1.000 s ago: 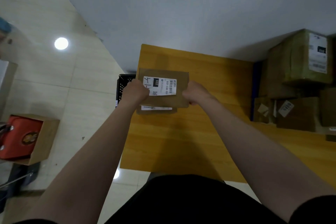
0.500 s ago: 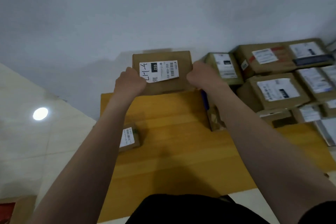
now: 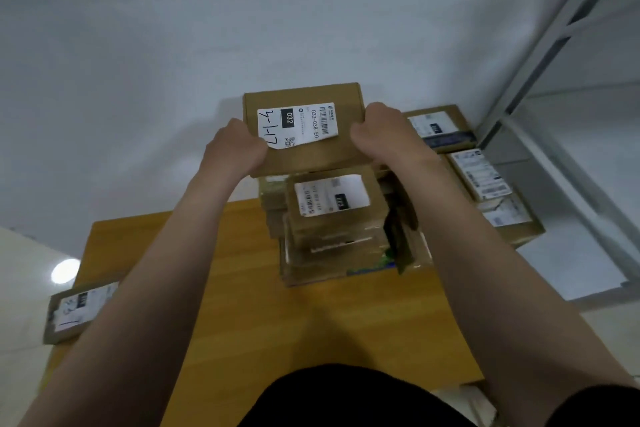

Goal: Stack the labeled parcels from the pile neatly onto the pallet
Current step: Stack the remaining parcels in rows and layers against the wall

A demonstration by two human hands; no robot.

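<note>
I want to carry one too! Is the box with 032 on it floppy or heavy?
Probably stiff: the held parcel looks flat between the left hand and right hand. Likely light: it is thin and gripped only at its sides. Its label corner lifts and may snag.

Dim bluish light, lamp glare on floor (image 3: 65,270) at left, faint shadow behind parcel (image 3: 304,158), soft blur, bowed edges.

held parcel (image 3: 304,130) label (image 3: 298,125): "032", "032-038-E0"
</note>
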